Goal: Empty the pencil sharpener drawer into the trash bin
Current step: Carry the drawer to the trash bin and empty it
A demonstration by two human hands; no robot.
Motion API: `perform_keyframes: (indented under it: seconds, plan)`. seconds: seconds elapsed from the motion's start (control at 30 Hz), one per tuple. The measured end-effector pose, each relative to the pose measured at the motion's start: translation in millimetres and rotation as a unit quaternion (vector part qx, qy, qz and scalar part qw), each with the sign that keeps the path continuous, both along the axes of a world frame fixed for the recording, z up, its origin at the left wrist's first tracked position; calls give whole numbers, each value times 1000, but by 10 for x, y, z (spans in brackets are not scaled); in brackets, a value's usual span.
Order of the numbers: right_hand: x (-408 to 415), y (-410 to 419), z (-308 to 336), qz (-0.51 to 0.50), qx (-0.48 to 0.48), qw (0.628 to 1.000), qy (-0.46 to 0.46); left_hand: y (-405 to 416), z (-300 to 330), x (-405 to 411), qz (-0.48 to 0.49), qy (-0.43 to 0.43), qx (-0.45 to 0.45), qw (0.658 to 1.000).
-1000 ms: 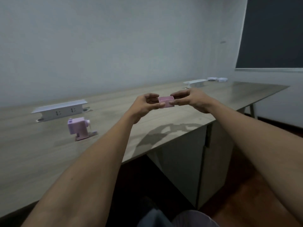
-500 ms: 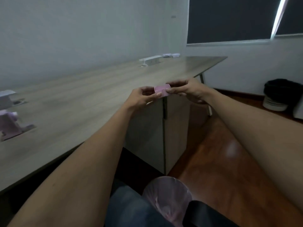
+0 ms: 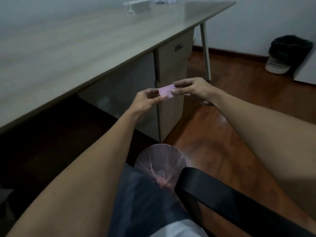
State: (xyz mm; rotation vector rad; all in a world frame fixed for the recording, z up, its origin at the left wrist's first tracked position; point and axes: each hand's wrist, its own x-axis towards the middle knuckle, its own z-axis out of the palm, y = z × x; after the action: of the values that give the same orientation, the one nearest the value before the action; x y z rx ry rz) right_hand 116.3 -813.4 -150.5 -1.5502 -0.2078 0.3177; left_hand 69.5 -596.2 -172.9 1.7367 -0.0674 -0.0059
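So the little pink drawer (image 3: 166,91) is pinched between both hands out in front of me, off the edge of the desk (image 3: 85,48) and over the floor. My left hand (image 3: 147,101) has it by the near-left end, thumb on the front face; my right hand (image 3: 191,88) clamps the other end with thumb and fingertips. Both are closed snugly on it, nothing loose. I'd guess the two-handed hold is there to keep the thing level, so shavings don't spill before it's over the bin.

It looks upright or only slightly tipped toward me, but honestly the frame is dim and soft, so I can't tell whether there's anything inside.

The trash bin (image 3: 159,161) I'm aiming for sits low and close, just beside my knee, with a pale pinkish liner bunched down in the middle. It's partly tucked behind my leg and the black chair arm (image 3: 222,194). The drawer is well forward of it, so not over the opening yet. My read: carry step, dump not started. Next it needs to come back and down over the rim, then tip.

There's a second bin (image 3: 283,55) with a dark bag way off by the wall, but the near one is the obvious pick.
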Motion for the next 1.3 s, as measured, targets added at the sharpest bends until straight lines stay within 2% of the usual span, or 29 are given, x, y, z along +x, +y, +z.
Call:
perform_keyframes:
  seconds: [0.33,0.47,0.63,0.83,1.0,1.17,1.3]
  plan:
    - [-153,216,-1071,26,-59,995,77,219,-868,-264,7,124,-13,992]
    - [-266,309,-1414,33,-83,991,104,297,-1164,-363,9,192,-29,981]
    - [-401,315,-1681,54,-101,975,192,319,-1517,-426,10,281,-74,957]
    - [-379,338,-1959,86,-121,938,313,244,-1678,-490,15,378,-72,923]
    - [-172,430,-2256,105,-175,925,322,232,-1733,-436,70,419,-107,899]
    - [-73,516,-2331,114,-169,908,366,197,-1773,-285,89,459,-83,880]
    - [17,506,-2272,110,-192,905,364,194,-1718,-184,85,474,-58,875]
